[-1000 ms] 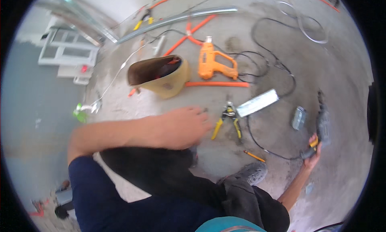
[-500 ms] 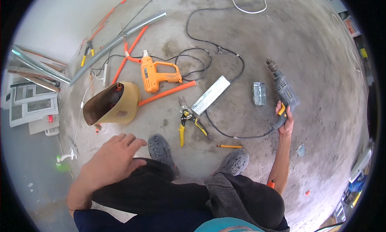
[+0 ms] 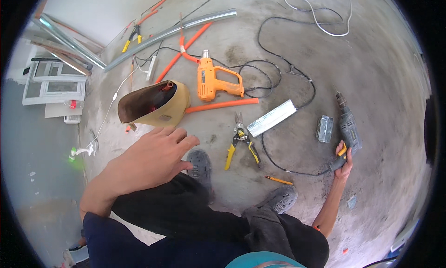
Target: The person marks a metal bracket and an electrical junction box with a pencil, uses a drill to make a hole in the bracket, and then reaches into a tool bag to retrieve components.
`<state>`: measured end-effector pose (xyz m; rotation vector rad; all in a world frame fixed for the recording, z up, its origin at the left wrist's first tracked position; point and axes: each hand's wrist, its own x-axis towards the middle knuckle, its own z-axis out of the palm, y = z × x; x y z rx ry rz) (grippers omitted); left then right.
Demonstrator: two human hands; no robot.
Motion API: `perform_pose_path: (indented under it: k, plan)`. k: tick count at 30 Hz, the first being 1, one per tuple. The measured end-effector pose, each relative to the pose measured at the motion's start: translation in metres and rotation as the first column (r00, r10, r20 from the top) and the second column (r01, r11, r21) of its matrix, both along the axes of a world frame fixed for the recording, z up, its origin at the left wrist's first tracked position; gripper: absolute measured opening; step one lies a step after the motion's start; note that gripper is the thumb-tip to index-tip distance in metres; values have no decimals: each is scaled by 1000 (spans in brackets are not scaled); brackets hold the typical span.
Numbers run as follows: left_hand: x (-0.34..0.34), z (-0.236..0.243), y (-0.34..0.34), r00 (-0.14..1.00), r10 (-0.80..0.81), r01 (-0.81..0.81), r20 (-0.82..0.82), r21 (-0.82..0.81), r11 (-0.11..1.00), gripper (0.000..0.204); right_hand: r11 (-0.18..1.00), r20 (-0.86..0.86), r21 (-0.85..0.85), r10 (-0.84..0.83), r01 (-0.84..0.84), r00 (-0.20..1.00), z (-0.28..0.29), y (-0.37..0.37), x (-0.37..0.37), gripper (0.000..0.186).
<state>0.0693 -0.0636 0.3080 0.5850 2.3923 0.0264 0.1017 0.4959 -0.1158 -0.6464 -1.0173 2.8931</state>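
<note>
My right hand [image 3: 343, 163] grips the grey electric drill [image 3: 349, 128] by its rear handle, with a yellow part near the fingers. The bit points away from me, and the drill is low over the floor or resting on it; I cannot tell which. A small metal box [image 3: 324, 129] lies just left of the drill. My left hand [image 3: 155, 156] hovers with nothing in it, fingers loosely bent and apart, just nearer than a tan open-topped container [image 3: 176, 103] with orange pipe inside. Yellow-handled tin snips [image 3: 241, 135] lie between the hands beside a short silver metal piece [image 3: 272, 118].
An orange heat gun [image 3: 206, 80] and orange pipes [image 3: 223, 105] lie beyond the container. Black cord [image 3: 312, 87] loops across the floor. A long metal channel [image 3: 172, 37] runs behind. A pencil [image 3: 278, 180] lies near my right shoe [image 3: 284, 199]. Window frames [image 3: 58, 84] lean at far left.
The view has turned left, so the floor things sit further right in the picture. My left hand has moved a little forward, toward the tan container. My right hand keeps hold of the drill.
</note>
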Motion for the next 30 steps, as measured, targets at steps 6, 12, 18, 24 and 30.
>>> perform_pose_path:
  k: [6, 12, 18, 24, 30]
  plan:
    - [-2, 9, 5, 973, -47, 46, -226, -9, 999, 43, 999, 47, 3, 48, -48, 998, -3, -2, -4, 56]
    - [-7, 16, 19, 959, -23, 48, -282, 80, 996, 39, 992, 99, 105, 57, -68, 993, 10, 14, 4, 53]
    - [-3, 13, -14, 964, 114, -94, -240, 93, 991, 41, 895, 317, 376, 120, -241, 941, 46, -10, -5, 49]
    - [-14, 0, -131, 661, 546, -512, -515, 223, 830, 32, 552, 439, 735, 53, -393, 897, 86, 13, 28, 67]
    - [16, -92, -260, 481, 607, -462, -633, 405, 789, 21, 184, 522, 802, 243, -567, 817, 188, -40, -18, 60]
